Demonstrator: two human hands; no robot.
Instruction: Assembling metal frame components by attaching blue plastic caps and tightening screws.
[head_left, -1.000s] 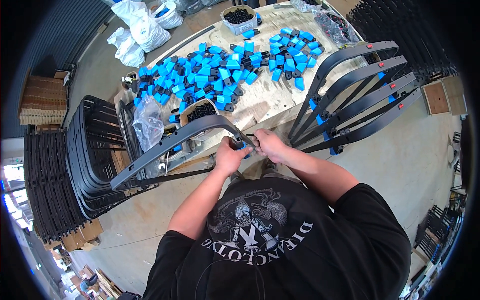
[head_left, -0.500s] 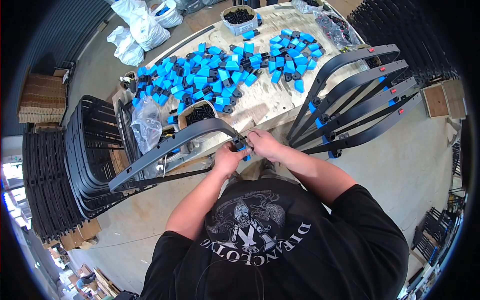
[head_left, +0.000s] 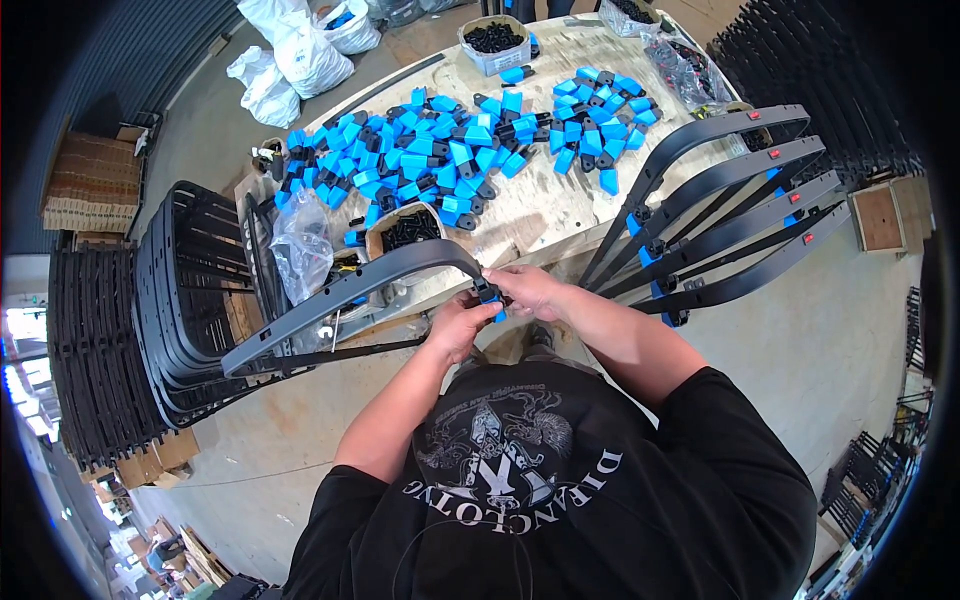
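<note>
At the frame, the left hand clasps a blue fitting; right hand curled, contents hidden.

Black tee, short loose sleeves. Front print: grey-white artwork, white lettering curving underneath. Thin cord looped over fabric. Left hand, right hand both bare.

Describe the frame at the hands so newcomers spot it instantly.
Find the wooden table strewn with mostly blue pieces. Across its near left edge, a dark curved frame arches rightward. Unlike the frames on either side, this one meets the left hand and right hand.
</note>
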